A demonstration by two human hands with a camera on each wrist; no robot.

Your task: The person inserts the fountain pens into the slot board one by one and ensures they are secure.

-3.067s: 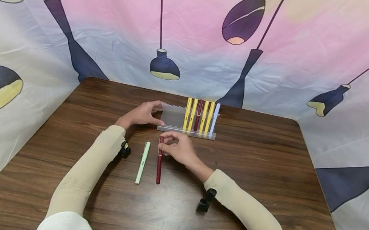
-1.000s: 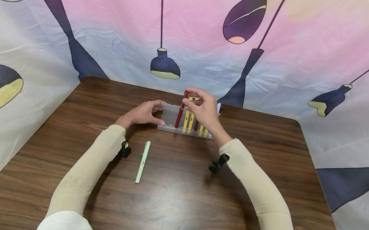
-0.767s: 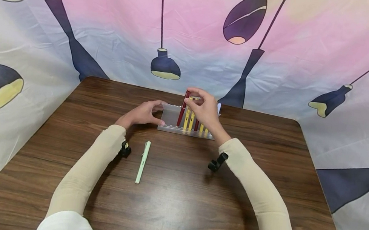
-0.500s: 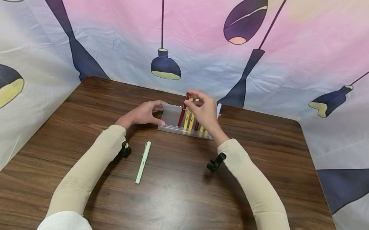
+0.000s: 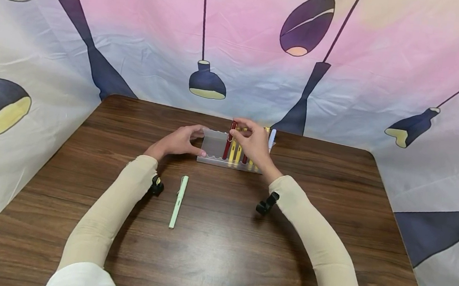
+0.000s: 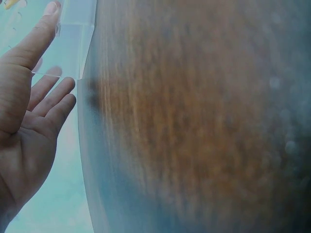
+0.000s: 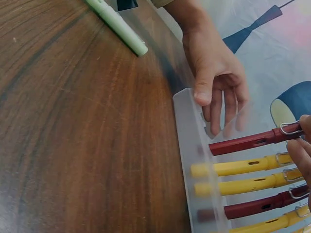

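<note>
My right hand (image 5: 257, 144) pinches a dark red pen (image 5: 226, 147) by its clipped cap. The pen stands in the clear pen rack (image 5: 213, 147), left of the yellow pens (image 5: 238, 153), its lower end at the front ledge. In the right wrist view, the barrel of the dark red pen (image 7: 243, 144) slants up from that ledge to the fingertips. At the rack's left end, my left hand (image 5: 179, 142) holds on, thumb at the front and fingers behind the clear panel. A light green pen (image 5: 178, 203) lies on the table nearer me.
Farther right in the rack are another dark red pen (image 7: 257, 206), more yellow pens and a pale blue pen (image 5: 272, 139), partly hidden by my right hand. The wooden table (image 5: 208, 254) ends at a patterned cloth backdrop (image 5: 150, 58).
My right hand has picked the dark red pen up off the table, carried it to the rack and, in the last second, lowered it there, slightly rightward. The left hand stays put.
</note>
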